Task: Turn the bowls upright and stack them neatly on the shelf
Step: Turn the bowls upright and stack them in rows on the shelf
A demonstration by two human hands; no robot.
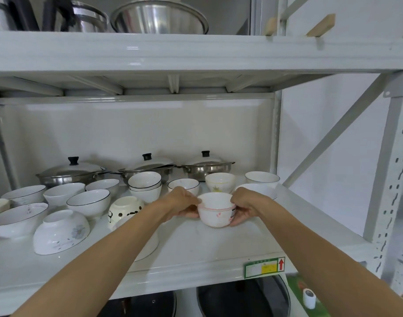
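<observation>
My left hand (181, 203) and my right hand (246, 208) grip a small stack of white bowls with pink rims (215, 210) from both sides, upright, low over the grey shelf (196, 248). Upside-down bowls lie to the left: a flower-patterned one (61, 232), a black-dotted one (125, 208) and a white one (148, 244) partly hidden under my left forearm. Upright bowls stand behind: a two-bowl stack (145, 185), a yellow-patterned bowl (220, 182), a dark-rimmed bowl (262, 178) and a pink-marked bowl (183, 185).
Several more upright white bowls (88, 202) fill the shelf's left side. Three lidded steel pots (70, 171) line the back wall. The upper shelf beam (196, 53) hangs overhead with steel pots on it. A diagonal brace (333, 129) and an upright post (392, 191) stand at the right.
</observation>
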